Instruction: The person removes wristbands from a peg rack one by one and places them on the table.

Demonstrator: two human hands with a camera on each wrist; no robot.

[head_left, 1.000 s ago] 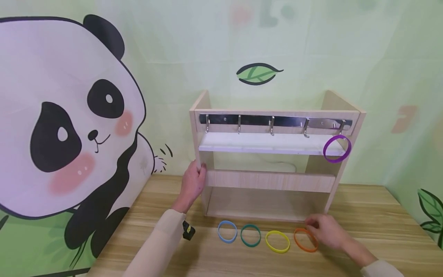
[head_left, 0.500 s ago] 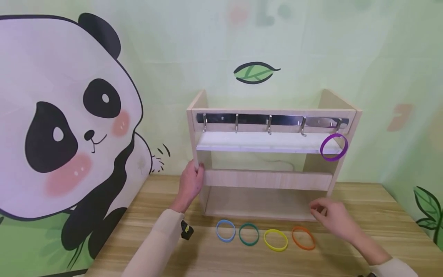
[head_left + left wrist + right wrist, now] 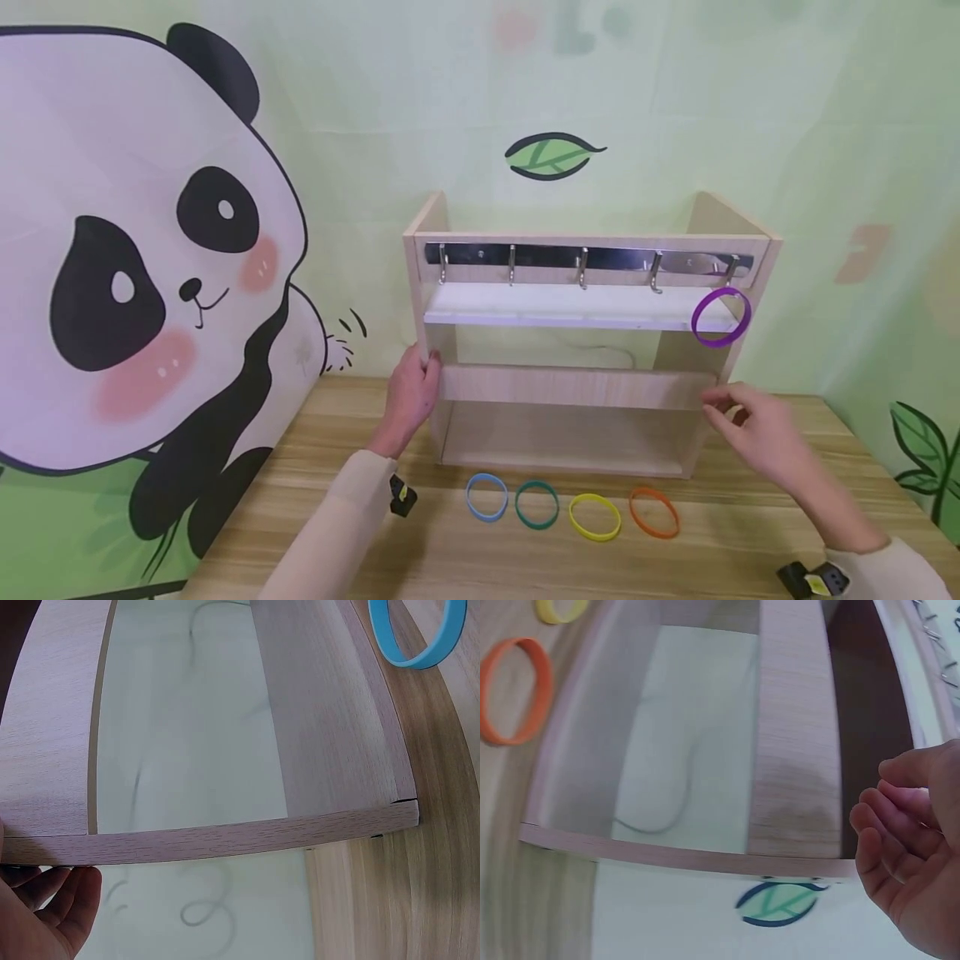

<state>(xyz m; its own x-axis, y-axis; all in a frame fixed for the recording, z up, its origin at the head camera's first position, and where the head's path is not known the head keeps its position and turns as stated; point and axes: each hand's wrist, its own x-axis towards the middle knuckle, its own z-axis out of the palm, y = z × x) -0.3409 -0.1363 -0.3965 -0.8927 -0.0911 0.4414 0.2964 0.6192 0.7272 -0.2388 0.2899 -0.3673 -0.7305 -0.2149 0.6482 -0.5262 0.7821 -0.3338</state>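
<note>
My left hand [image 3: 410, 392] grips the left side panel of a small wooden shelf [image 3: 577, 387], thumb at the front edge and fingers behind it. Near the shelf's right side, my right hand [image 3: 757, 429] is raised with loosely bent fingers and nothing between them; the right wrist view shows its fingertips close to the side panel. A purple wristband [image 3: 712, 342] hangs from the rightmost hook of the metal hook rail [image 3: 622, 257]. On the table in front lie a blue wristband [image 3: 487, 520], a green one, a yellow wristband [image 3: 600, 538] and an orange wristband [image 3: 544, 682].
The wooden table [image 3: 525, 567] carries the shelf near the back wall. A white shelf board [image 3: 555, 307] sits below the hooks. Behind hangs a green backdrop with a large panda [image 3: 120, 125] on the left. Small black cameras sit at both wrists.
My right hand has moved up and slightly right, away from beside the orange wristband to the shelf's right side. The left hand keeps its grip; the head view has shifted slightly.
</note>
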